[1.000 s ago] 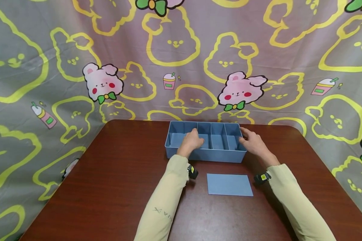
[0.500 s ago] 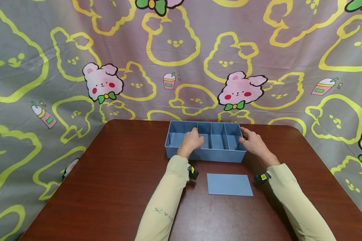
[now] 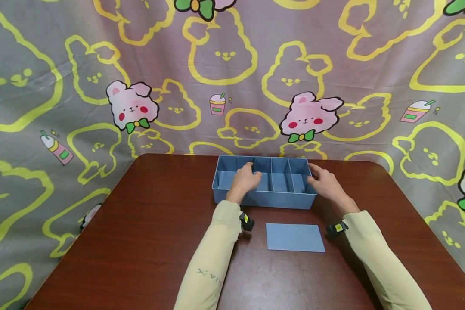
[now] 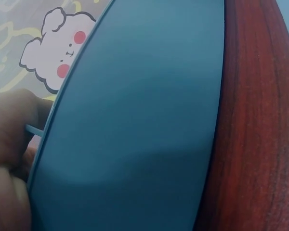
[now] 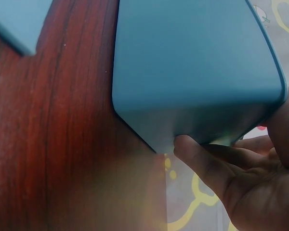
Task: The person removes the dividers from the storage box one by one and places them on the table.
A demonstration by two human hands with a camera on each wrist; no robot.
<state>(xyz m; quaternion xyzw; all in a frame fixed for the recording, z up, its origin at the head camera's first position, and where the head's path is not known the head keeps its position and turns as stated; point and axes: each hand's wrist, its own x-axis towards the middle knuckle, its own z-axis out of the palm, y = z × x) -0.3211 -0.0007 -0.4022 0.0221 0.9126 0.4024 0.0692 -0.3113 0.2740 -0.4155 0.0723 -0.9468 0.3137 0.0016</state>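
A long blue box [image 3: 280, 200] with thin upright dividers stands near the back of the table. My left hand [image 3: 246, 180] reaches over its front wall and pinches a divider [image 4: 34, 130] between thumb and fingers. Most of that divider is hidden behind the hand and the front wall. At the box's right end, my right hand [image 3: 327, 184] grips the end wall, with the thumb over the rim and fingers along the outside. In the right wrist view, fingertips [image 5: 184, 144] press against the box's outer end.
A flat blue rectangular panel [image 3: 295, 237] lies on the brown wooden table [image 3: 147, 241], in front of the box and between the forearms. Behind the table's far edge hangs a patterned curtain [image 3: 240, 51] with cartoon bears.
My left hand has shifted very slightly up and left, and the divider's top edge shows a little higher by its fingers. The right hand, box and panel stay put.
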